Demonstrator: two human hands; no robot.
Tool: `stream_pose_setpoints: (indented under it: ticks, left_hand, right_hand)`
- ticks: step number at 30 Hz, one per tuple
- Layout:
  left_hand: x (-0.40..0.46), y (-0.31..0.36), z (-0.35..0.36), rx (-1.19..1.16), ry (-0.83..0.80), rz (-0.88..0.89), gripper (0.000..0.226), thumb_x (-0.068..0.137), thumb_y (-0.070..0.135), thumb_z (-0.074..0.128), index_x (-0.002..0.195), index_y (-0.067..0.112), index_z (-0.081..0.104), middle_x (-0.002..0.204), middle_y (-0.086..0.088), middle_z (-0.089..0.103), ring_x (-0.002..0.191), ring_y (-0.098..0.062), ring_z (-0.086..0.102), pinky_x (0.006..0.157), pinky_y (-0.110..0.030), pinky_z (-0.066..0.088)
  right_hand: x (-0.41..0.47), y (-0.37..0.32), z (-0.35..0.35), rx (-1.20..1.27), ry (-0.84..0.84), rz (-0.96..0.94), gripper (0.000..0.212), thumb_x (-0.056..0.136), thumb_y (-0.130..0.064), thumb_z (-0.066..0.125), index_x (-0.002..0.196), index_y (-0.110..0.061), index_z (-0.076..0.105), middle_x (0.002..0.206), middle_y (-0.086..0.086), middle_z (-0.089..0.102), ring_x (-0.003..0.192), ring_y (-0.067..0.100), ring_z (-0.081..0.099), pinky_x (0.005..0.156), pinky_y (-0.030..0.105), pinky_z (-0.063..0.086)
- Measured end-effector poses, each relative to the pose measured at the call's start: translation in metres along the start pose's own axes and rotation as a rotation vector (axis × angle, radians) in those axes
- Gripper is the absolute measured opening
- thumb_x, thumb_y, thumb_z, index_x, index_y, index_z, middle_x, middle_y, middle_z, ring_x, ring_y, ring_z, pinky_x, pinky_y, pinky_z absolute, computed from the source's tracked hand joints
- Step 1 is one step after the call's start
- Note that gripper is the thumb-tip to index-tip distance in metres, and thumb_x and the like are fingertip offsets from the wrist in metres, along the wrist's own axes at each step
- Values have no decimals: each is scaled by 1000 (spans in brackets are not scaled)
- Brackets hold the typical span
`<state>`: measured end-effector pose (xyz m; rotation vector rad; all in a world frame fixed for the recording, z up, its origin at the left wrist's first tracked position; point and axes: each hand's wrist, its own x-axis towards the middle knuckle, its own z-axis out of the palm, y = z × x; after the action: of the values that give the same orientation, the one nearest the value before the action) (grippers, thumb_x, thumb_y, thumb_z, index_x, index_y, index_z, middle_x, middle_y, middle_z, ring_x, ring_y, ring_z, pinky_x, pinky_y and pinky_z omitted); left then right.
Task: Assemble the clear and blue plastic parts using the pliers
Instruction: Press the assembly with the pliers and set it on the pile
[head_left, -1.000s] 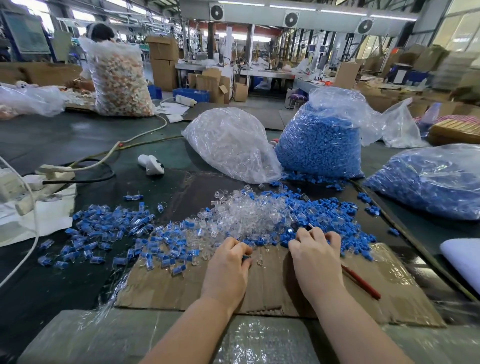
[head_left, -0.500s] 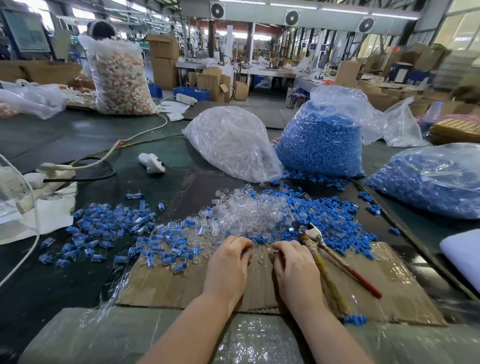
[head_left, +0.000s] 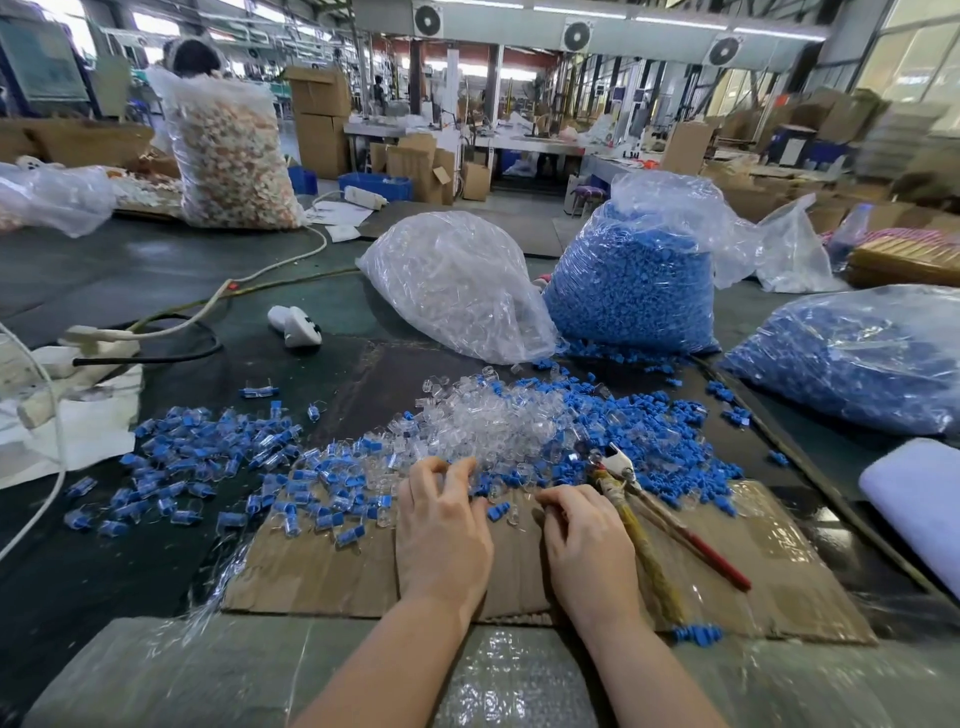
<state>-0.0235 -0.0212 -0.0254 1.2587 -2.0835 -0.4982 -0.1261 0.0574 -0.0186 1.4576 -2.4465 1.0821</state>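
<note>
Both hands rest on the cardboard sheet (head_left: 322, 571) at the bench's near edge. The left hand (head_left: 441, 525) reaches into the clear parts pile (head_left: 493, 421), fingers curled; whether its grip is clamped on a part I cannot tell. The right hand (head_left: 587, 540), fingers loosely curled, holds nothing, just left of the pliers (head_left: 649, 514). Loose blue parts (head_left: 670, 441) lie beyond.

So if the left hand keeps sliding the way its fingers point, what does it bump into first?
Probably the pile of clear plastic parts: the left hand points away from the person, fingertips already at the pile's near edge.
</note>
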Motion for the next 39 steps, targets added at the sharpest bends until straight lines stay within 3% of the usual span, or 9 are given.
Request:
stream_pose_setpoints:
  ticks: [3,12,18,22,27,30,35,39]
  left_hand:
    - [0,-1,2,72,-47,-2,50,97,33,41,144,30,26,142,4,27,126,-11,19,109,-26,20]
    - [-2,-2,3,-54,-47,172,41,94,24,50,135,27,45,126,13,45,114,3,28,99,-10,16]
    - [-6,0,1,92,-97,302,39,93,43,45,131,36,47,134,12,32,124,-7,16,107,-22,10]
    - [-6,0,1,102,-150,384,35,91,47,47,124,41,54,132,15,34,122,-7,18,104,-24,12]
    - [-5,2,-3,-70,-109,400,18,88,32,59,104,27,65,100,17,47,96,1,30,94,-14,28]
    - [-7,6,-6,-146,-112,391,17,89,20,60,105,22,64,97,12,58,89,0,45,83,-9,36]
    - [-5,8,-8,-302,-126,303,24,89,5,57,109,13,68,92,13,49,78,4,52,74,-1,40]
    - [-6,6,-7,-280,-132,291,21,83,17,68,104,19,66,91,15,47,79,4,51,78,-10,44]
  right_hand:
    - [0,0,0,-12,-6,-4,16,91,-11,53,101,-15,65,97,-5,61,95,13,52,86,26,43]
    - [0,1,1,-5,-1,-3,16,92,-13,52,101,-16,64,95,-6,59,93,12,50,85,24,40]
    - [-1,1,1,-14,-2,-4,14,92,-13,52,99,-14,64,94,-4,59,91,15,51,83,27,42]
    - [-2,1,1,-23,-10,-11,14,92,-14,52,100,-15,64,95,-3,59,93,15,51,84,27,42]
    - [-2,1,1,-17,2,-7,14,92,-15,52,99,-16,65,95,-5,60,93,13,51,84,25,41]
    - [-2,1,1,-17,14,-11,14,92,-13,53,97,-16,65,93,-4,61,92,14,52,83,26,42]
    - [-2,2,2,-21,11,-7,14,92,-14,53,97,-16,66,93,-4,61,92,14,53,82,26,41]
    - [-1,2,2,-12,13,-3,14,91,-13,54,97,-15,66,94,-3,63,93,16,54,84,28,42]
